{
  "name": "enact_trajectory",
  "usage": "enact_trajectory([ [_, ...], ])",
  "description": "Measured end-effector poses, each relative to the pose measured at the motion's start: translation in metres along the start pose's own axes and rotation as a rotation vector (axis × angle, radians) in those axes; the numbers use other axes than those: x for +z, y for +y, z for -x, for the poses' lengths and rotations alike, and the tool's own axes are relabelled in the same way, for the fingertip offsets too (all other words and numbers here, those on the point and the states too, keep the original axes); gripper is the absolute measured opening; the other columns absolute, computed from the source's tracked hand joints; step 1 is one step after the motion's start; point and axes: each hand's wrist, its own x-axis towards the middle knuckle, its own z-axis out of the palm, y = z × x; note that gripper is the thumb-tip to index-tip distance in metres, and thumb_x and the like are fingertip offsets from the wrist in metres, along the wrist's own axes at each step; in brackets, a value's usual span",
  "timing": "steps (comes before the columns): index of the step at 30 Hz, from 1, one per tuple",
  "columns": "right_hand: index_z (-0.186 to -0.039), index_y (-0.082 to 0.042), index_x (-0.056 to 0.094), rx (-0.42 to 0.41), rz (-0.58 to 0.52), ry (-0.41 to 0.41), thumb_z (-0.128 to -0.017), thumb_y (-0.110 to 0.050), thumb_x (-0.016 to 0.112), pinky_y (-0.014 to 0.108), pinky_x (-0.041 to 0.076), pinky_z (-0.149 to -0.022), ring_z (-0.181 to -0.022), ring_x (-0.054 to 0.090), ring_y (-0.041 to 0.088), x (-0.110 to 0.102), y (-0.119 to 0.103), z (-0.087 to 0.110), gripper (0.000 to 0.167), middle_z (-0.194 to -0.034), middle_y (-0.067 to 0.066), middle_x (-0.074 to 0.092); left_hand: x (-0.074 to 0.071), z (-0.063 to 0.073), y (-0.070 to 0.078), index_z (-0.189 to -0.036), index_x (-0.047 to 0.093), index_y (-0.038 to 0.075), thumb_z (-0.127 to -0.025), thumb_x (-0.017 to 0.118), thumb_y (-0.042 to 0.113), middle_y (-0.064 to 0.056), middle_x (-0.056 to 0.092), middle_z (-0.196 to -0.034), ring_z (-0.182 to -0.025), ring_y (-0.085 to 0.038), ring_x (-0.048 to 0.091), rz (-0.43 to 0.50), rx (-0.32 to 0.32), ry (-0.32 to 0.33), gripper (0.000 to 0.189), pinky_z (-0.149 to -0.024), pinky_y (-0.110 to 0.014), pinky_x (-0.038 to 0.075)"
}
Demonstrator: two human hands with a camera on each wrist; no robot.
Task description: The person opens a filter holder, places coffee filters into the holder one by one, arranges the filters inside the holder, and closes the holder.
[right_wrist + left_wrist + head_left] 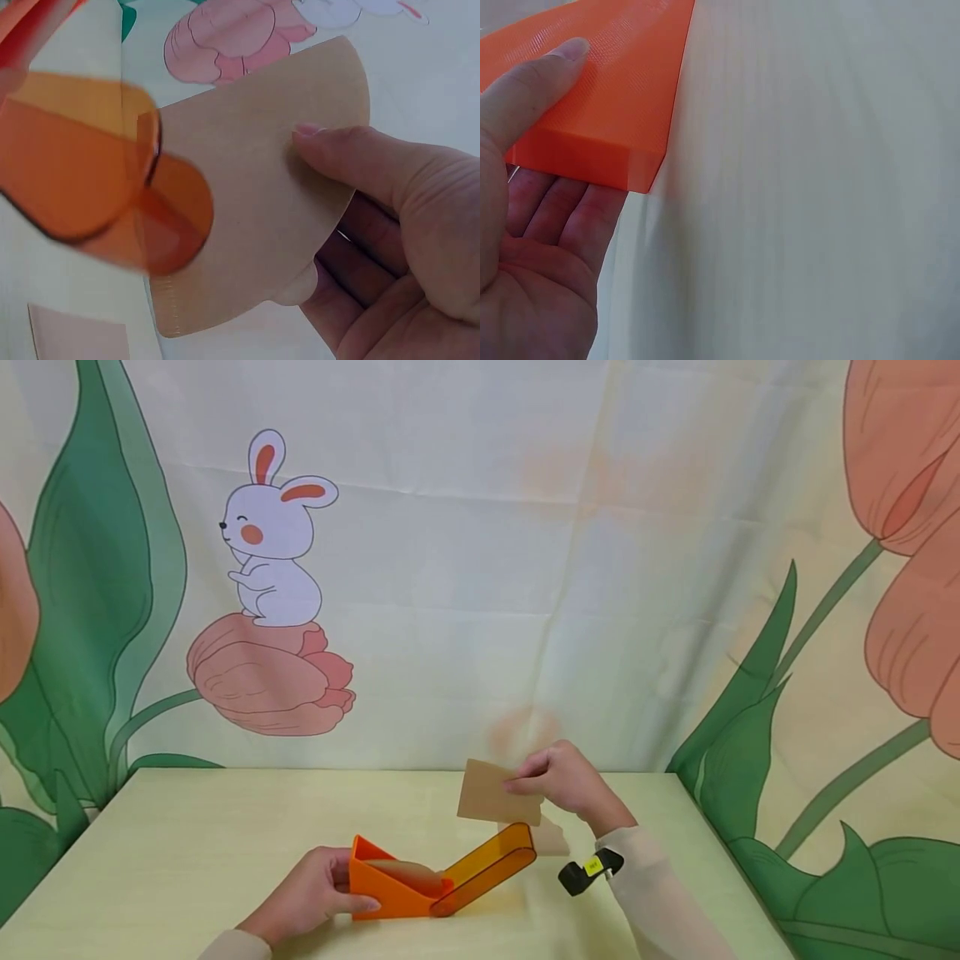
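Note:
My left hand [303, 893] grips the closed end of an orange coffee filter holder [382, 893], thumb on its near side and fingers behind. The holder's see-through amber lid [491, 867] is swung up to the right, and brown filter paper [405, 867] shows inside. Above the lid, my right hand [570, 781] pinches a brown paper coffee filter [483, 793] by its edge. In the right wrist view the thumb presses on the fan-shaped coffee filter [240, 180], with the lid overlapping its left part. Another brown filter [553, 839] lies on the table behind the lid.
The pale wood-look table [225, 827] runs back to a hanging cloth [450, 568] printed with a rabbit and tulips. A black strap device with a yellow label [591, 870] sits at my right wrist.

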Motion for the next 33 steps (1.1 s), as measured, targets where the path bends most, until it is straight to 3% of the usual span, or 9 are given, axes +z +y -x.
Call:
enact_trajectory([
  [7,-0.085,-0.017,0.084,-0.063,-0.043,-0.025,-0.082,-0.024,0.088,0.029,0.054,-0.074,-0.076,0.063,0.013,0.008,-0.019,0.002,0.009,-0.084,-0.002,0.079,0.001,0.0,0.001,-0.126,0.07,0.007,-0.08,0.089,0.025,-0.007,0.077,-0.117,-0.099,-0.021,0.073,0.001,-0.022,0.01,0.054,-0.09,-0.026,0.06],
  [18,-0.092,-0.014,0.085,-0.119,-0.108,-0.077,-0.084,-0.022,0.086,0.028,0.056,-0.073,-0.075,0.063,0.014,0.026,-0.049,0.008,0.011,-0.09,0.0,0.08,0.001,0.0,0.001,-0.126,0.071,0.009,-0.08,0.088,0.025,-0.007,0.077,-0.116,-0.1,-0.021,0.073,0.009,-0.015,0.007,0.051,-0.089,-0.022,0.059],
  [25,-0.089,-0.021,0.085,-0.144,-0.079,-0.1,-0.084,-0.024,0.086,0.024,0.05,-0.066,-0.072,0.06,0.009,0.042,-0.055,0.003,0.006,-0.09,-0.005,0.08,0.0,0.0,-0.001,-0.126,0.071,0.008,-0.08,0.088,0.024,-0.007,0.077,-0.116,-0.1,-0.022,0.073,0.017,-0.011,0.001,0.052,-0.09,-0.023,0.059],
  [33,-0.09,-0.017,0.085,-0.147,-0.124,-0.144,-0.085,-0.02,0.085,0.025,0.056,-0.073,-0.078,0.068,0.01,0.063,-0.054,-0.001,0.006,-0.089,-0.002,0.08,0.0,-0.001,-0.002,-0.126,0.07,0.006,-0.08,0.089,0.025,-0.008,0.077,-0.113,-0.097,-0.022,0.073,0.01,0.014,-0.009,0.053,-0.087,-0.022,0.06],
])
